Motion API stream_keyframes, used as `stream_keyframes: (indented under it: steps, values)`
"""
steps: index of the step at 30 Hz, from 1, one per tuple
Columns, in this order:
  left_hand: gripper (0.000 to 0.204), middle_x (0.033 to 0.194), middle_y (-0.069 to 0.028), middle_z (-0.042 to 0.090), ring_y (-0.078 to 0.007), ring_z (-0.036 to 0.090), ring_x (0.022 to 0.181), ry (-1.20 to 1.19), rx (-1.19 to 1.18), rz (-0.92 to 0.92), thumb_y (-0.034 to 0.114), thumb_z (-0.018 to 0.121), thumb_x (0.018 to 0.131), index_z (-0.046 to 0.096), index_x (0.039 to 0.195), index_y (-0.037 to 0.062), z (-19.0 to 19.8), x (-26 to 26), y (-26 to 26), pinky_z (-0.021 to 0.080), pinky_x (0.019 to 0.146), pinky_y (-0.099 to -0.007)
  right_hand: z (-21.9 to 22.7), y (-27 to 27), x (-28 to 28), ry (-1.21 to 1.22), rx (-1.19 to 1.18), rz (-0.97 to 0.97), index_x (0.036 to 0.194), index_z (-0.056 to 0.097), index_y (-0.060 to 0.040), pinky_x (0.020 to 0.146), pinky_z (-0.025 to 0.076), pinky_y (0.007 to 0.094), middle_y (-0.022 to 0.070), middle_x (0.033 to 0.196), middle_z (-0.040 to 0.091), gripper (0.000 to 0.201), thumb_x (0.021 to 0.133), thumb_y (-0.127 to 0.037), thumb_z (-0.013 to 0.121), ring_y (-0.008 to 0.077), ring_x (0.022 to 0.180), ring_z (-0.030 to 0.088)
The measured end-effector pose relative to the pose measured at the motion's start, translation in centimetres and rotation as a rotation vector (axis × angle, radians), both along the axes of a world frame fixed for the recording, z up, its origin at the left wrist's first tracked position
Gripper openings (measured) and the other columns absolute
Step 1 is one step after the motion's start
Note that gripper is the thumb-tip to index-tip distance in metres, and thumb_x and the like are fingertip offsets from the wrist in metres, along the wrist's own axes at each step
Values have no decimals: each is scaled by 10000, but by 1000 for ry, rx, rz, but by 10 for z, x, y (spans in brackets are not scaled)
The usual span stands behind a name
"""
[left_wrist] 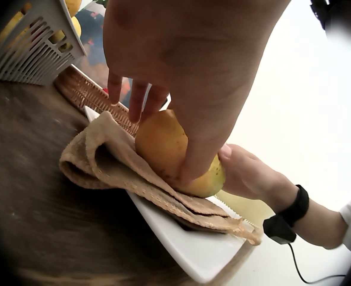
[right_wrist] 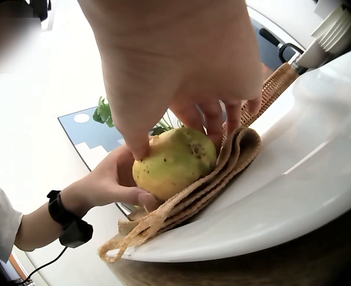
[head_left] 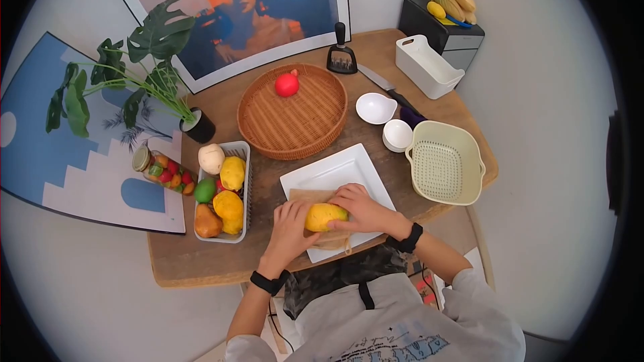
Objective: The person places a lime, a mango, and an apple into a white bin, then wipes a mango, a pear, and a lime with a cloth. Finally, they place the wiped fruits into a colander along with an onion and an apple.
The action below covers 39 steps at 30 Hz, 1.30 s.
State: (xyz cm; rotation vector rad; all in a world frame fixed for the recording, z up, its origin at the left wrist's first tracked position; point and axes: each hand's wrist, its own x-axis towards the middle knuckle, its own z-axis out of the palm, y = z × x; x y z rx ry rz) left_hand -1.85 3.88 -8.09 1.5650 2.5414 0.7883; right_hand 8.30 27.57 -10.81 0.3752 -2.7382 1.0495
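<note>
A yellow mango [head_left: 327,217], greenish toward one end and lightly speckled, lies on its side on a folded tan cloth [head_left: 303,196]. My left hand [head_left: 288,231] holds its left end, with the thumb pressed along the near side in the left wrist view. At the other end my right hand [head_left: 367,213] grips it between thumb and fingers; the right wrist view shows a dark stem scar [right_wrist: 197,150] there. Under the cloth is a white square plate [head_left: 365,161], and a loop of the cloth [right_wrist: 113,249] hangs over its near edge.
Left of the plate stands a grey basket [head_left: 246,161] of fruit beside a jar [head_left: 168,171]. A round wicker tray [head_left: 282,131] with a red fruit [head_left: 287,85] sits behind. Rightward are white bowls [head_left: 376,108], a knife [head_left: 377,78] and a cream colander [head_left: 446,161].
</note>
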Motion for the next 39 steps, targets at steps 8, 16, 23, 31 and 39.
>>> stream_keyframes:
  steps: [8, 16, 23, 31, 39]
  values:
    - [756, 1298, -201, 590, -406, 519, 1263, -71, 47, 78, 342, 906, 739, 563, 1325, 8, -6, 4, -2, 381, 1088, -497, 8, -11, 8, 151, -20, -39, 1326, 623, -17, 1094, 370, 483, 172, 1205, 608, 562, 929, -398, 738, 364, 1199, 540]
    - [798, 1343, -192, 574, -397, 486, 1330, 56, 26, 63, 283, 900, 744, 529, 1399, 18, -11, 3, 1, 368, 1122, -505, 3, -8, 0, 17, -7, -129, 1300, 650, 16, 1093, 371, 477, 184, 1172, 631, 513, 980, -382, 691, 381, 1211, 545]
    - [736, 1189, -156, 645, -347, 557, 1180, -64, -23, 44, 369, 903, 758, 598, 1322, 9, -1, 7, -2, 416, 1031, -462, 10, -12, 9, 4, -56, -80, 1346, 632, -52, 1108, 365, 481, 173, 1229, 612, 544, 923, -373, 750, 375, 1229, 539]
    - [711, 1262, -159, 611, -365, 543, 1218, 34, 72, 30, 353, 901, 751, 612, 1303, 9, 6, 11, -2, 403, 1054, -469, 5, -14, 11, 31, -77, -39, 1347, 631, -75, 1111, 366, 479, 152, 1264, 596, 603, 851, -364, 815, 359, 1250, 536]
    - [726, 1238, -166, 651, -378, 551, 1244, -117, 68, 20, 365, 906, 722, 631, 1293, 12, 7, 14, -2, 390, 1089, -482, 11, -21, 16, 95, -31, -74, 1335, 624, -53, 1111, 368, 477, 168, 1211, 637, 582, 886, -386, 784, 365, 1216, 561]
